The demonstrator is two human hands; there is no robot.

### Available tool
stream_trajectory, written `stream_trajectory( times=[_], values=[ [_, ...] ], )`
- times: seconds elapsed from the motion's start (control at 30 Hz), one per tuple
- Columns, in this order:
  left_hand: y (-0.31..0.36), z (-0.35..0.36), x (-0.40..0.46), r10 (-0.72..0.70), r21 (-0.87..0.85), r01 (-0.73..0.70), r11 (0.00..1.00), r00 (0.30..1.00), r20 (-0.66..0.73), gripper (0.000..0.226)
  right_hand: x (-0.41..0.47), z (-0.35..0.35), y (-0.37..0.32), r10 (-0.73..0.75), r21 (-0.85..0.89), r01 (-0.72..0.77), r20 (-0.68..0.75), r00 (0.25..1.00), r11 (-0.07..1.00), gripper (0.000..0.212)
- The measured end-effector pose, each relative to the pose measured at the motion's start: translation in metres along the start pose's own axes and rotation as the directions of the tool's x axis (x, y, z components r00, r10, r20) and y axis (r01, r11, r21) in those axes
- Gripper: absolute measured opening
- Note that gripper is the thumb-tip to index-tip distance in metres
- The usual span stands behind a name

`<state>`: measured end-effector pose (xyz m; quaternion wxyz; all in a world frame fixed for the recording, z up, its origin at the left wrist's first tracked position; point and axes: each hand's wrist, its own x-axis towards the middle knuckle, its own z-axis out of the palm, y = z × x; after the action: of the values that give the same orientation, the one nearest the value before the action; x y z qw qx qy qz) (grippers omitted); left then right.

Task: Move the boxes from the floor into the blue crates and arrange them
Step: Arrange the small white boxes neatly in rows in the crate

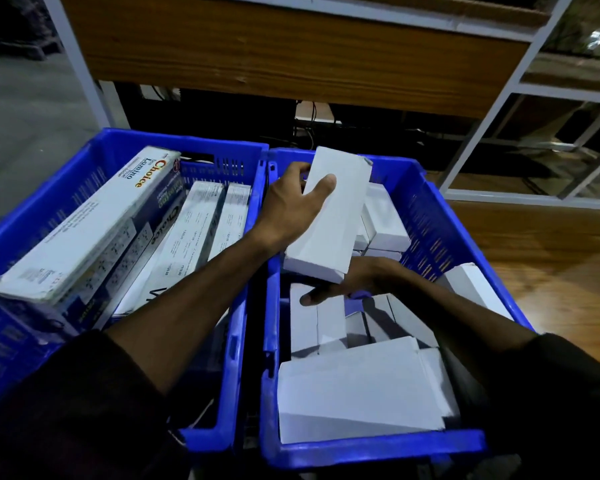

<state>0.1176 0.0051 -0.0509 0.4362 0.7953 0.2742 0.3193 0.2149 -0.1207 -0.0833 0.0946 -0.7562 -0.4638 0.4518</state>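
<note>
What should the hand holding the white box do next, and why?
Probably lower the plain white box into the right blue crate. The left hand holds it tilted above the other white boxes, while the right hand reaches underneath it.

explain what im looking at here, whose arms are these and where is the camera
The camera sits on a person's head, looking down at their own bare arms; there is no machine. Two blue crates stand side by side: the left crate holds long printed boxes, the right crate plain white ones. The left hand grips a white box above the right crate, fingers wrapped around it. The right hand reaches underneath among the packed white boxes; whether it holds anything is unclear.
</note>
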Motion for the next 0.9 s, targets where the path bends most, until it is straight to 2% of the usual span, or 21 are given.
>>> stream_trajectory(
  times=[0.07,0.2,0.3,0.37,0.43,0.63,0.73,0.9],
  values=[
    [-0.001,-0.002,0.001,-0.032,-0.076,0.030,0.997,0.999,-0.028,0.046,-0.011,-0.008,-0.004,-0.014,0.102,0.021,-0.073,0.997,0.995,0.033],
    [-0.002,-0.003,0.002,-0.049,-0.152,0.040,0.988,0.997,-0.052,0.049,-0.023,-0.030,-0.014,0.000,0.171,0.033,-0.186,0.983,0.985,0.016],
    [-0.002,-0.003,0.002,-0.066,-0.162,0.056,0.985,0.996,-0.052,0.042,-0.026,-0.038,-0.013,0.093,0.178,-0.060,-0.179,0.979,0.982,0.022],
    [-0.003,-0.004,0.002,-0.079,-0.191,0.066,0.979,0.995,-0.066,0.036,-0.029,-0.039,-0.010,0.123,0.219,-0.093,-0.126,0.984,0.971,0.031],
    [-0.004,-0.004,0.003,-0.084,-0.214,0.066,0.975,0.993,-0.078,0.037,-0.031,-0.039,-0.006,0.112,0.264,-0.085,-0.089,0.990,0.961,0.036],
    [-0.004,-0.003,0.002,-0.069,-0.205,0.052,0.977,0.995,-0.078,0.044,-0.024,-0.037,0.000,0.132,0.414,-0.071,-0.119,0.984,0.907,0.044],
    [-0.003,-0.003,0.002,-0.082,-0.211,0.065,0.975,0.994,-0.073,0.042,-0.025,-0.035,-0.002,0.070,0.565,-0.012,-0.080,0.994,0.825,0.039],
    [-0.004,-0.005,0.002,-0.092,-0.234,0.073,0.969,0.993,-0.072,0.038,-0.028,-0.039,0.002,-0.103,0.716,0.063,0.013,0.995,0.695,0.051]
  ],
)
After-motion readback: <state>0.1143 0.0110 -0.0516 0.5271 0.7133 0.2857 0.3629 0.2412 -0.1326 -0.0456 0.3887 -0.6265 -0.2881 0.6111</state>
